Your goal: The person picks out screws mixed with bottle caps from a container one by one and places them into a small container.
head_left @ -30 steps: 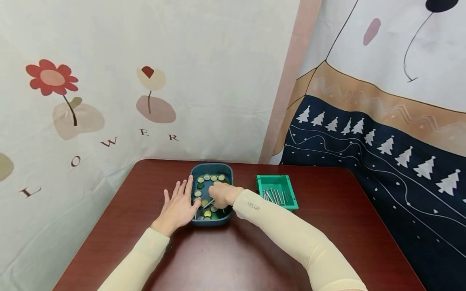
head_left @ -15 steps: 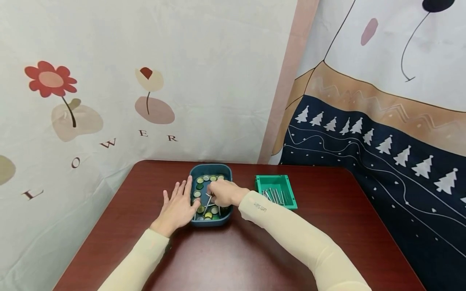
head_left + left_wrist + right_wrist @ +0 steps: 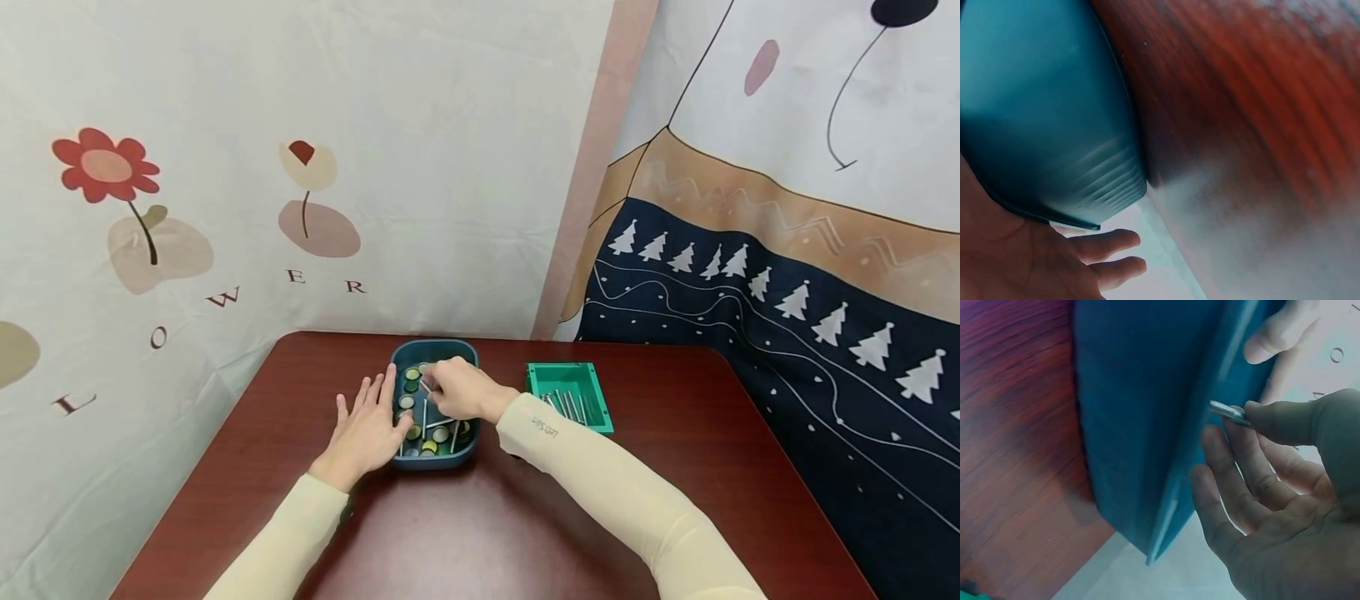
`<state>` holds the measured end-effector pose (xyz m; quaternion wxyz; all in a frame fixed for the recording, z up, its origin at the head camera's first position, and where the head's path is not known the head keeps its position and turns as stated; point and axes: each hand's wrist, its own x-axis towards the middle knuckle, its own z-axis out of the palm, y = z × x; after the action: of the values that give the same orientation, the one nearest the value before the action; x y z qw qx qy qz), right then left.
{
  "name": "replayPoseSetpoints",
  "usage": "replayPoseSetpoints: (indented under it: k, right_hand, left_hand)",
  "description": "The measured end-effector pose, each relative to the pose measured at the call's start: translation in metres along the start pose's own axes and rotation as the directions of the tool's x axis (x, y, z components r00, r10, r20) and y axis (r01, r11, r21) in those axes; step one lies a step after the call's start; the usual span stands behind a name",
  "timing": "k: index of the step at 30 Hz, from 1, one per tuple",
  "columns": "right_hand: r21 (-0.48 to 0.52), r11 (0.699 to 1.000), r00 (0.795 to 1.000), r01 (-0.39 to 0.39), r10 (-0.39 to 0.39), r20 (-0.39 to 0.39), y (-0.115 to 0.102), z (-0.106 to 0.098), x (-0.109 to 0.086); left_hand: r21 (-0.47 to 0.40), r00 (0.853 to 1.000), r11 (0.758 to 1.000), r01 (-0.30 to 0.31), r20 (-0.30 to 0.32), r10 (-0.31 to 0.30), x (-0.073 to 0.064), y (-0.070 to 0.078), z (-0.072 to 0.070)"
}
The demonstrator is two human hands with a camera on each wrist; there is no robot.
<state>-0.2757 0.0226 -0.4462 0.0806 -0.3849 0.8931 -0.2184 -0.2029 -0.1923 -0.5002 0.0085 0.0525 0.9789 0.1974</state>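
My left hand (image 3: pixel 363 437) rests along the left side of a dark blue bin (image 3: pixel 435 463), fingers straight and thumb reaching over the rim. In the left wrist view that hand (image 3: pixel 1029 259) lies against the rim with its fingers extended. Over the bin's far part, my right hand (image 3: pixel 463 390) pinches a thin silver metal rod (image 3: pixel 1230 413) between thumb and forefinger; its far end is hidden behind the bin's wall in the right wrist view. Several small round discs (image 3: pixel 406 402), greenish and pale yellow, and a few loose metal rods (image 3: pixel 425 417) lie inside the bin.
A green tray (image 3: pixel 603 392) holding several metal rods (image 3: pixel 573 407) stands right of the bin, partly behind the right sleeve (image 3: pixel 592 467). Both containers sit near the back of a reddish-brown table (image 3: pixel 465 533). A printed cloth (image 3: pixel 450 167) hangs behind the table.
My right hand has shifted toward the far end of the bin, uncovering loose rods in the near half. The left hand stays in place on the rim.
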Motion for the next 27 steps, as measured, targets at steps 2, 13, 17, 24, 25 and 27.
replayPoseSetpoints:
  k: [2,13,17,24,25,27]
  right_hand:
    - [0.013,1.0,1.0,0.012,-0.012,-0.004,-0.002,-0.002,0.0]
    - [0.045,0.999,1.0,-0.015,0.015,0.017,-0.013,-0.003,-0.004]
    - [0.088,0.996,1.0,-0.02,0.018,0.021,-0.011,-0.004,-0.007]
    - [0.121,0.992,0.999,-0.035,0.032,0.025,-0.001,-0.01,-0.014]
    - [0.123,0.991,0.999,-0.045,0.042,0.024,0.001,-0.011,-0.015]
    - [0.134,0.989,0.998,-0.065,0.063,0.021,0.003,-0.013,-0.019]
  left_hand:
    - [-0.004,1.0,1.0,0.003,0.001,-0.003,0.0,0.0,0.0]
    - [0.0,1.0,1.0,0.004,0.012,-0.004,-0.002,0.0,0.0]
    - [0.003,1.0,1.0,0.002,0.01,-0.002,-0.003,0.001,-0.001]
    - [0.006,1.0,1.0,-0.004,-0.003,0.004,0.0,-0.001,0.0]
    - [0.008,1.0,1.0,-0.007,-0.004,0.007,0.001,-0.001,0.0]
    - [0.008,1.0,1.0,-0.006,-0.004,0.006,0.001,-0.002,0.001]
